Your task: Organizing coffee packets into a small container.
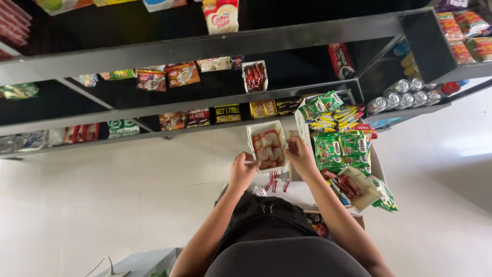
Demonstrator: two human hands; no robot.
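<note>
Fingers [247,160] of the left hand [242,170] pinched the near left edge of a white display box [252,134] filled with red-and-tan sachets [269,149], held over the floor before the black shelves [205,48]. Right hand [301,159] had its fingers curled around a small dark packet [292,145] at the box's right side. Small red sachets [275,182] lay on the white floor [102,195] below. Just right stood a carton [378,166] piled with green packets [341,149].
</note>
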